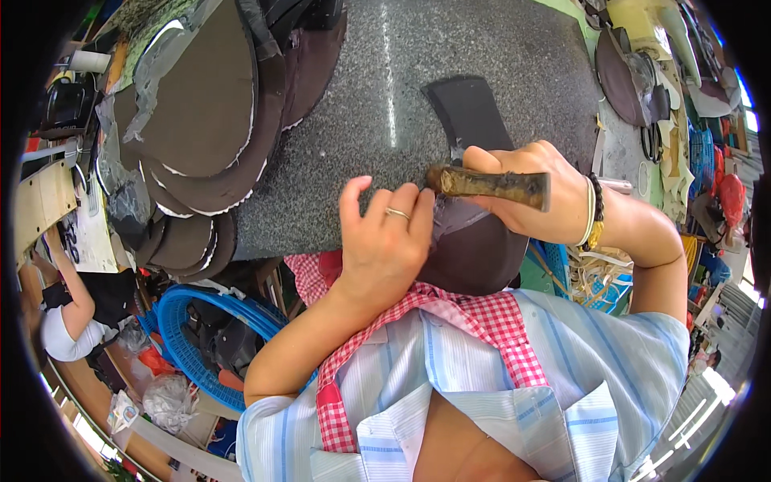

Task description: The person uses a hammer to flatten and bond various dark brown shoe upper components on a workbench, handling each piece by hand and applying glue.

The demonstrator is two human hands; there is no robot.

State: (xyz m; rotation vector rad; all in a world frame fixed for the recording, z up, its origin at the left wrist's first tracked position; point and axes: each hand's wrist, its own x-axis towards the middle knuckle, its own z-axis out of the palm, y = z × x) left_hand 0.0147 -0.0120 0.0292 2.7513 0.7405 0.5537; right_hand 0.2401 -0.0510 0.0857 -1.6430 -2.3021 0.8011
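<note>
My right hand (522, 181) is closed round a hammer whose worn brown head (494, 183) lies crosswise above the slab; its handle is mostly hidden by the hand. Beside the hammer's round end, my left hand (388, 233) has its fingertips on the edge of a dark brown rounded panel (474, 257), the little finger lifted apart. Its thumb is out of sight. That panel overhangs the near edge of the speckled grey stone slab (321, 193), against my checked apron. A curved black strip (474, 112) lies flat beyond my right hand; whether it joins the panel is hidden.
Stacked dark brown panels (201, 104) with white edges cover the slab's left side. Below them stands a blue basket (173, 329) with dark pieces. More panels (618, 76) lie at right, above a blue crate of scraps (606, 281). Another person (68, 329) is at far left.
</note>
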